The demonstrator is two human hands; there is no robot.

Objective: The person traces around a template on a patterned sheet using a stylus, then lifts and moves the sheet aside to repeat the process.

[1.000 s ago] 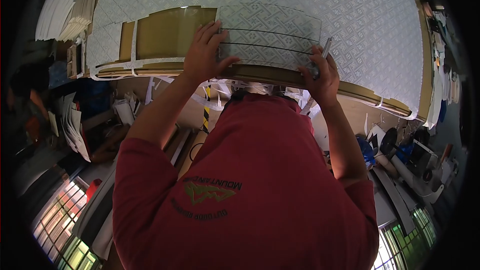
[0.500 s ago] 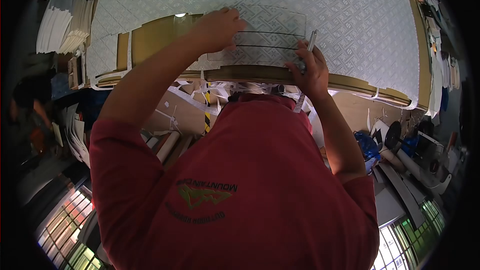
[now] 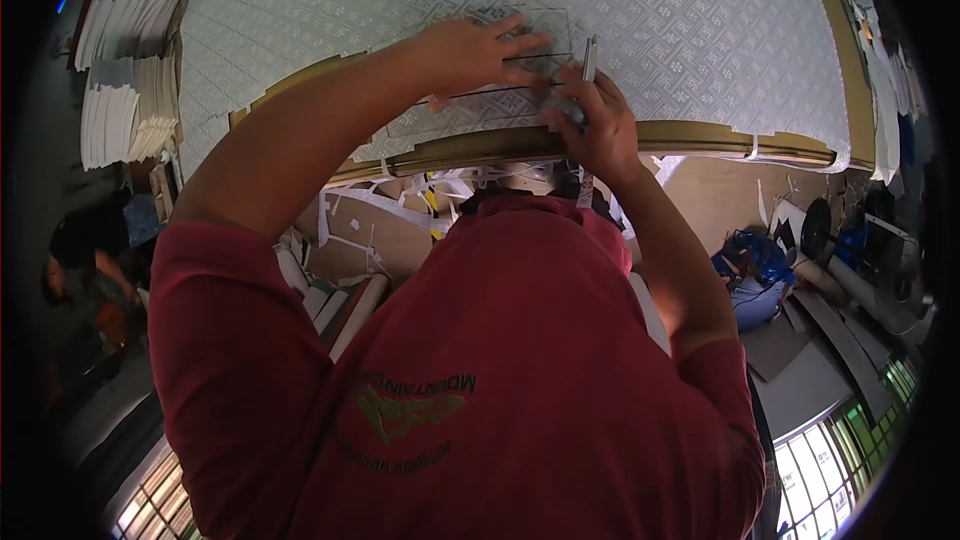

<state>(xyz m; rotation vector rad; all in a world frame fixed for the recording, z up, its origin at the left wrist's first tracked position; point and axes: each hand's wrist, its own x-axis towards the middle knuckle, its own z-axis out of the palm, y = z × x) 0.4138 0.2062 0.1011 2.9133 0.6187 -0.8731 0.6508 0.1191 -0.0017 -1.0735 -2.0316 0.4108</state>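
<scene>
A pale patterned sheet (image 3: 700, 50) covers the work table. On it, near the front edge, lies a clear rectangular plate (image 3: 548, 22) with dark lines across it. My left hand (image 3: 475, 55) rests over this plate with its fingers spread, hiding part of it. Just to the right, my right hand (image 3: 605, 130) is closed around a slim silver utility knife (image 3: 590, 58), whose upper end points away from me. The knife's lower end is blurred near the plate's right part.
Brown board (image 3: 690, 135) shows along the table's front edge. Stacks of white sheets (image 3: 130, 110) stand at the left. A bent-over person (image 3: 90, 240) is at the far left. A blue plastic bag (image 3: 755, 260) and a fan (image 3: 818, 225) are at the lower right.
My left hand has slid right along the plate and spread its fingers. My right hand, with the knife, and the plate appear slightly farther left; the camera view has also shifted.
</scene>
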